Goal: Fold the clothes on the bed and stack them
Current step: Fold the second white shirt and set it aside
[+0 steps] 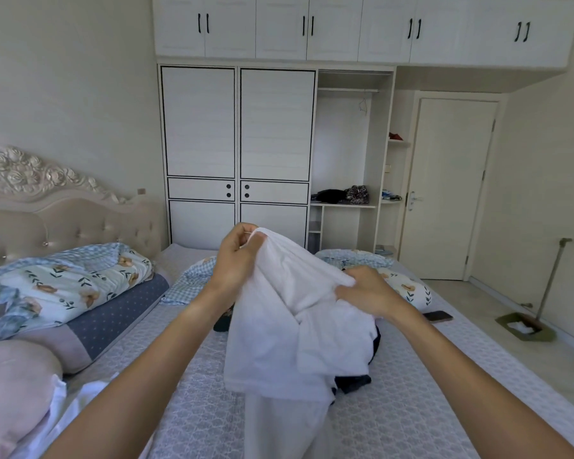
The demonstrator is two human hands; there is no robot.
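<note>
Hanging below both hands' grip: white garment [289,326]

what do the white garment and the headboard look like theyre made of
White garment: soft, matte woven or knit fabric, probably cotton; it drapes and creases limply where the left hand and right hand grip it. Headboard: beige button-tufted padding, leather-like with a slight sheen, topped by glossy carved roses, likely painted wood or resin.

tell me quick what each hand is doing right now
Left hand: closed, pinching the top edge of the white garment.
Right hand: closed, gripping the same garment lower down.
</note>
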